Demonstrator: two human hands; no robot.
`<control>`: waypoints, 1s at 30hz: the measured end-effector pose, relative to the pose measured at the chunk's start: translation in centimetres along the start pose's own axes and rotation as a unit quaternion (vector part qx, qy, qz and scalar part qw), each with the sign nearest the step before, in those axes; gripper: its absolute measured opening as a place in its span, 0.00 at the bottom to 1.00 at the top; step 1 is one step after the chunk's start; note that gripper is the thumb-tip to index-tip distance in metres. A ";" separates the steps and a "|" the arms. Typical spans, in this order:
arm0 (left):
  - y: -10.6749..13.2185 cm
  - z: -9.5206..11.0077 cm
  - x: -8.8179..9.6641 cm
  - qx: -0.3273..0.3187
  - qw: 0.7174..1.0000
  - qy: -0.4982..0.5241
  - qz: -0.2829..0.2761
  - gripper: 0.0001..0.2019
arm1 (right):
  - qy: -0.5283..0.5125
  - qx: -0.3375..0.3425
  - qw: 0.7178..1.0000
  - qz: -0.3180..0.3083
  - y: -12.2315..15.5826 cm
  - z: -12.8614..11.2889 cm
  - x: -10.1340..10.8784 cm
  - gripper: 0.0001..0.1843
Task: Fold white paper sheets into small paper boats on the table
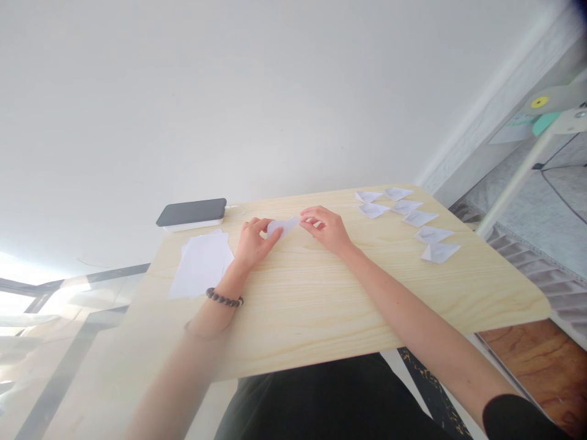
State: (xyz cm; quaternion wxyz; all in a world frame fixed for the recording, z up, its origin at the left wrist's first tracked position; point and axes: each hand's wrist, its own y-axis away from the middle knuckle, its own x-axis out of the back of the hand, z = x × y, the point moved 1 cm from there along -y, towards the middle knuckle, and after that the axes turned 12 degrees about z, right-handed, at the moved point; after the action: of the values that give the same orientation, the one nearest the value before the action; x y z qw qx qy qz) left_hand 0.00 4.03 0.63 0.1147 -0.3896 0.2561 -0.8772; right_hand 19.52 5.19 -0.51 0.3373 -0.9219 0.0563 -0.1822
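A small piece of folded white paper [285, 227] is held a little above the middle of the table. My left hand [255, 241], with a dark beaded bracelet at the wrist, grips its left end between thumb and fingers. At the paper's pointed right end, the thumb and fingertips of my right hand [326, 229] are pinched together; the contact there is small and partly hidden. To the left of my left hand lies a loose stack of white paper sheets [199, 266]. Several folded paper shapes [419, 218] with pointed ends sit in rows on the right.
A black-topped device with a white base [192, 212] stands at the table's back left, with a white cable [236, 209] running from it. The pale wooden table [312, 305] meets a white wall behind. A white metal frame [518, 165] rises beyond the right edge.
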 end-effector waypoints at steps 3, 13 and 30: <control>0.1 0.0 0.0 0.005 0.999 0.027 -0.021 0.12 | 0.020 0.042 0.999 -0.001 0.0 0.1 -0.1 0.09; 0.3 0.3 0.0 -0.012 0.995 0.086 -0.052 0.12 | 0.037 0.063 0.997 -0.012 0.2 0.2 -0.1 0.11; 0.3 0.1 -0.3 -0.110 0.994 0.007 -0.027 0.11 | 0.053 0.041 0.996 -0.050 0.1 0.2 -0.1 0.08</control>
State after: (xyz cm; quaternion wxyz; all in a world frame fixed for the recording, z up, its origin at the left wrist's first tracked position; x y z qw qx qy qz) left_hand 0.28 3.85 0.34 0.0457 -0.4003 0.3414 -0.8492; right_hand 19.54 5.26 -0.73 0.3614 -0.8980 0.0203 -0.2500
